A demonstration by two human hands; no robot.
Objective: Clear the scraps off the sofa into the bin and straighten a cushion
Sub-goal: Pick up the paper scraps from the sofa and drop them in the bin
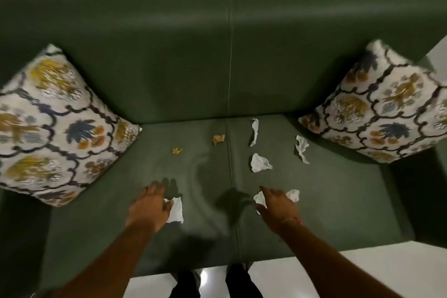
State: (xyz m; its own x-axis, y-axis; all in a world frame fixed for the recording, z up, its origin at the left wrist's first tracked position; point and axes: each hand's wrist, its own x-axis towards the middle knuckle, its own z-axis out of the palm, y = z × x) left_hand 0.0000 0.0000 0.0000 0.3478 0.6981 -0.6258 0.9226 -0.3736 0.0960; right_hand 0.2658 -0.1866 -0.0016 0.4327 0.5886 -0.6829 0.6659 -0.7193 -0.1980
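**Mia:** What are the hands doing?

**Ben:** Both reach out over the seat of the dark green leather sofa. The left hand is spread flat with the fingers apart. Its thumb side touches a crumpled white paper scrap lying at the near part of the seat. It grips nothing.

**Mia:** And the other one?

**Ben:** The right hand is open too, fingers pointing forward. It lies over a second white paper scrap, and a small white wad pokes out just beside it. I cannot tell if the fingers pinch the paper.

**Mia:** How many scraps are there?

**Ben:** Six white ones that I can count. Farther back lie a crumpled white ball, a long twisted white strip and a bent white piece. Then two little orange-brown bits, a bigger brown crumb and a tiny orange crumb.

**Mia:** And cushions?

**Ben:** Two. A white cushion with blue and yellow flowers leans tilted in the left corner, and a matching flowered cushion leans tilted in the right corner.

**Mia:** Is there room?

**Ben:** The middle of the seat is bare. The front edge is near the person's legs, with shiny white floor below.
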